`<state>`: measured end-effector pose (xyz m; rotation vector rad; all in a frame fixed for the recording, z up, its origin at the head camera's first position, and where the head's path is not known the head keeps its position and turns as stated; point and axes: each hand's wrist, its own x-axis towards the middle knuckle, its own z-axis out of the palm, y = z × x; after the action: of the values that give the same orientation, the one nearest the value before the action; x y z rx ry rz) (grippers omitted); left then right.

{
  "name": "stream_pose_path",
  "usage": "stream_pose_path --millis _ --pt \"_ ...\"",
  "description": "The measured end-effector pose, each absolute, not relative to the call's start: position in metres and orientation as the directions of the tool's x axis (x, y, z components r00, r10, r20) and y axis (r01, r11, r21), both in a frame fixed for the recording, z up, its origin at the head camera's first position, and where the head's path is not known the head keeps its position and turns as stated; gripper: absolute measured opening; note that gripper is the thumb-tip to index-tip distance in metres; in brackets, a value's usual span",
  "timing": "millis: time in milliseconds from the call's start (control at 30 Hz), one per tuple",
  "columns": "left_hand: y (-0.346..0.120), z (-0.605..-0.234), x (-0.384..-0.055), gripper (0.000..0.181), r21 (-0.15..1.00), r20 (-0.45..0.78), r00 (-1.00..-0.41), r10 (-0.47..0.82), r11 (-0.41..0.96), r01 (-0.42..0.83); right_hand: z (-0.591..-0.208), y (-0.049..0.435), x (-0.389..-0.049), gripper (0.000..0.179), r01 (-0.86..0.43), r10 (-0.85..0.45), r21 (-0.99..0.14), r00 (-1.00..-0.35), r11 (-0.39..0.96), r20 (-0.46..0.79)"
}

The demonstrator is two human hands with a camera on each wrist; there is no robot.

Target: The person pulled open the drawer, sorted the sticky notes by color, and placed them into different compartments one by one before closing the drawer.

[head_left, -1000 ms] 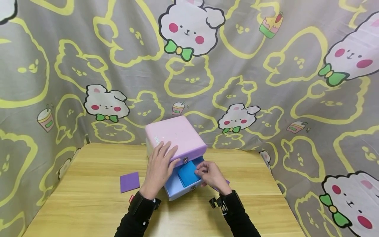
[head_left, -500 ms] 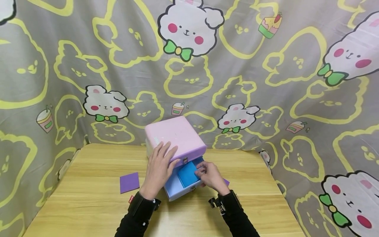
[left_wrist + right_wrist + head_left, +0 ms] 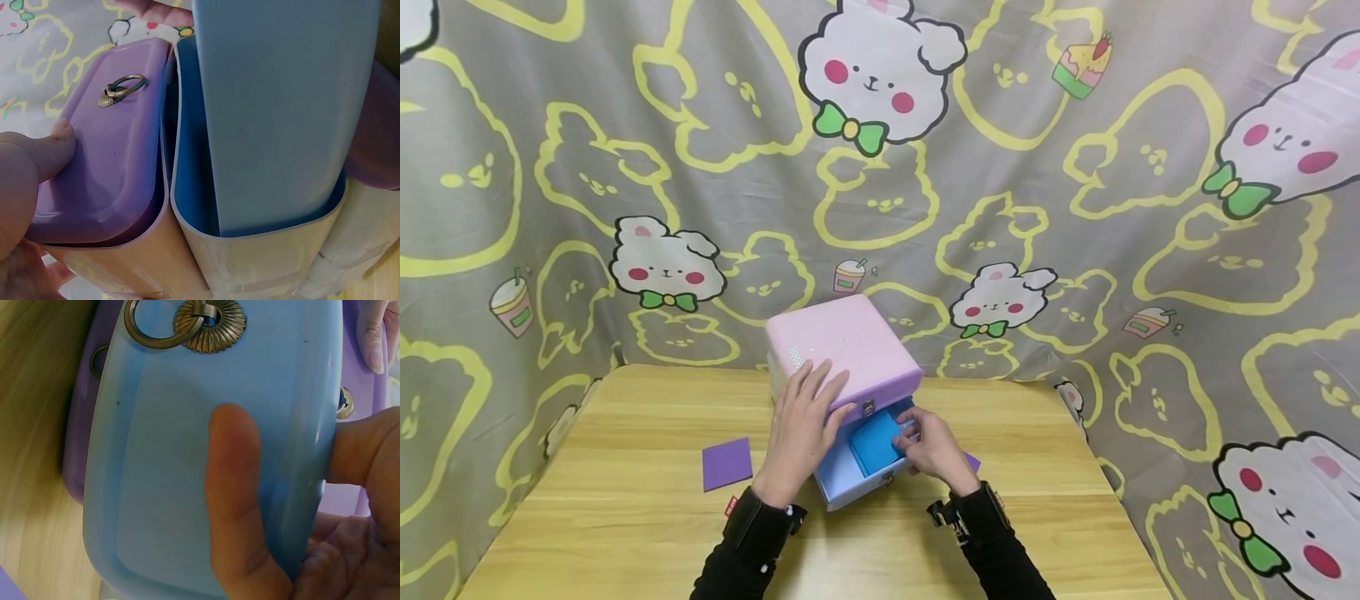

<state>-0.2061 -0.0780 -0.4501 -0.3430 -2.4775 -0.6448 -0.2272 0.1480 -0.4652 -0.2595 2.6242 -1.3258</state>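
Head: my left grip (image 3: 797, 442), fingers extended, rests on one pink box (image 3: 850, 337); my right grip (image 3: 934, 448) clamps one blue drawer (image 3: 859, 492) projecting below. Two purple squares (image 3: 726, 464) lie on the surface (image 3: 625, 517). Left wrist: two purple drawers (image 3: 112, 150) flank it. Right wrist: one finger (image 3: 234, 487) presses its front.

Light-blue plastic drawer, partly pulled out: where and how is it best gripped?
Likely by the round bronze-coloured metal ring pull, pinched from the front: its open loop offers a fingerhold on the drawer, whose face is otherwise smooth.
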Motion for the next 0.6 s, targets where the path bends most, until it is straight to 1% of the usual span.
stream_pose_path --millis 400,600 --pt "-0.0787 -0.4506 -0.2057 0.051 0.375 0.576 -0.811 0.101 0.849 0.372 -0.4618 0.1473 -0.2252 0.032 -0.078 -0.260 -0.791 -0.960 0.607 -0.105" --pt "-0.0792 -0.4491 -0.2049 0.051 0.379 0.563 -0.820 0.105 0.848 0.369 -0.4615 0.1478 -0.2259 0.032 -0.071 -0.257 -0.787 -0.960 0.613 -0.114"
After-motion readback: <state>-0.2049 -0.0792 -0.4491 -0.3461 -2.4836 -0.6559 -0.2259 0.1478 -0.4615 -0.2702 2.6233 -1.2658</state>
